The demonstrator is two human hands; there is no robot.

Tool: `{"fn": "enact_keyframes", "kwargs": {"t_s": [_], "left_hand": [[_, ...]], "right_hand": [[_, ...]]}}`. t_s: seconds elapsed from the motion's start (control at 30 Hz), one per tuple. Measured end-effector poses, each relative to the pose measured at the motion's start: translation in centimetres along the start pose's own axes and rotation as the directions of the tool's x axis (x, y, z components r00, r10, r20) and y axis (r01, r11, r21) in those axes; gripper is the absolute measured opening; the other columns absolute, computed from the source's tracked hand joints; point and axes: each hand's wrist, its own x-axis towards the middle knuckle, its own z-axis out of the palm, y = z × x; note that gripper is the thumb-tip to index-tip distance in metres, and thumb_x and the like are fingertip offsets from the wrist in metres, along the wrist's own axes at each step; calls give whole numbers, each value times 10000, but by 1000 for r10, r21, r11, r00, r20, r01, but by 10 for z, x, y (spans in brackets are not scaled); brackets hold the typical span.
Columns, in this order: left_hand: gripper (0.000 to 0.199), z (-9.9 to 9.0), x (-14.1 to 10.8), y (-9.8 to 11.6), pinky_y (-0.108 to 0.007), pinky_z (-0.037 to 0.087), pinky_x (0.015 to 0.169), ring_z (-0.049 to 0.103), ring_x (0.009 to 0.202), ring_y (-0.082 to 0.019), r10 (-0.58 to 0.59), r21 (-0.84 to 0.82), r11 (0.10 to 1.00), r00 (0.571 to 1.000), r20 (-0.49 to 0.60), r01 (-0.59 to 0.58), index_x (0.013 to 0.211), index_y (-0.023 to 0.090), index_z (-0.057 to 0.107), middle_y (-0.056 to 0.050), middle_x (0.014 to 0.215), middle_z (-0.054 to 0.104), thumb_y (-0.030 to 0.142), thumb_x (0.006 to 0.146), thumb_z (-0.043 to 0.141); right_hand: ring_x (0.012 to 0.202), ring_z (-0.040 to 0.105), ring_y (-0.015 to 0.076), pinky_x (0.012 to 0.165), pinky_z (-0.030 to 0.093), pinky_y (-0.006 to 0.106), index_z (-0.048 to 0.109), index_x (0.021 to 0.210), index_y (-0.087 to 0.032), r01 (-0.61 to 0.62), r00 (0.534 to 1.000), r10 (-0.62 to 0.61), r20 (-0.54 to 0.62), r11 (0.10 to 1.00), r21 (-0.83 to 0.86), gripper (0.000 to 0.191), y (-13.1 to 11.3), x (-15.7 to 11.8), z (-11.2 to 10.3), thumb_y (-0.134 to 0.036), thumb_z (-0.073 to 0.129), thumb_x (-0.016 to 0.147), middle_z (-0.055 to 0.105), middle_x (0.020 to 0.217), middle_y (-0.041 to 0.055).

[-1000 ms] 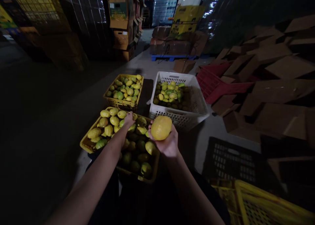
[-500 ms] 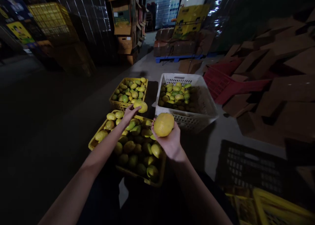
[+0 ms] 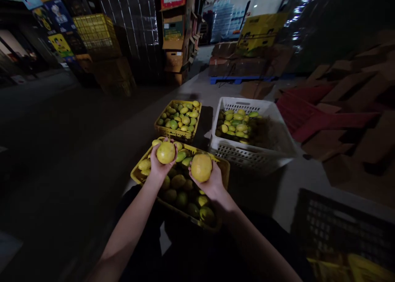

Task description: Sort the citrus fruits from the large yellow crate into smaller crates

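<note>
My left hand (image 3: 159, 165) holds a yellow-green fruit (image 3: 166, 152) with its fingers wrapped round it. In my right hand (image 3: 214, 182) rests a larger, deeper yellow fruit (image 3: 201, 167), gripped from below and the right. Both hands are over the near yellow crate (image 3: 226, 175), which holds several green and yellow fruits. Behind it stands a smaller-looking yellow crate (image 3: 159, 129) full of similar fruit. To the right, a white crate (image 3: 285, 140) has fruit heaped on its left side; its right side is in shadow.
Flattened cardboard (image 3: 352, 150) and a red crate (image 3: 327, 119) lie at the right. A dark crate (image 3: 339, 224) sits at the lower right. Stacked boxes (image 3: 174, 31) and a blue pallet (image 3: 240, 80) stand at the back.
My left hand has turned palm up and drawn back from near the far yellow crate, fruit still held. The view has swung left, so the crates appear further right.
</note>
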Motion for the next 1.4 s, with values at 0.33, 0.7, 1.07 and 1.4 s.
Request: {"fn": "enact_keyframes", "kwargs": {"t_s": [0.33, 0.7, 1.07, 1.4], "left_hand": [[127, 24, -3, -26, -382, 552, 1011, 742, 834, -206, -199, -642, 758, 978, -57, 117, 749, 156, 719, -57, 810, 770, 232, 762, 618], [529, 18, 0, -22, -525, 449, 1122, 546, 1378, -374, 62, -588, 796, 947, 316, 144, 1238, 203, 712, -119, 1427, 654, 394, 747, 670], [266, 22, 3, -21, -482, 499, 1085, 636, 1271, -326, -68, -634, 761, 989, 133, 138, 975, 185, 745, -120, 1234, 749, 331, 780, 638], [405, 19, 6, -34, -281, 546, 641, 687, 746, -191, -218, -650, 737, 975, 32, 186, 1176, 168, 717, -75, 958, 758, 300, 819, 576]], "right_hand": [[541, 658, 162, 631, 605, 301, 661, 772, -247, 374, 925, -375, 65, 927, 27, 182, 25, 6, 19, -427, 665, 800, 720, 647, -57], [666, 692, 166, 705, 614, 284, 665, 720, -255, 563, 825, -559, 88, 825, -45, 232, 20, 19, 12, -421, 791, 618, 732, 700, -42], [742, 740, 242, 727, 654, 399, 682, 846, -257, 383, 906, -367, 210, 923, -40, 247, 15, 21, 9, -390, 800, 675, 745, 736, -11], [637, 713, 206, 653, 652, 372, 623, 998, -243, 95, 990, -88, 106, 993, -66, 215, 3, 15, 28, -396, 474, 973, 757, 760, 12]]}}
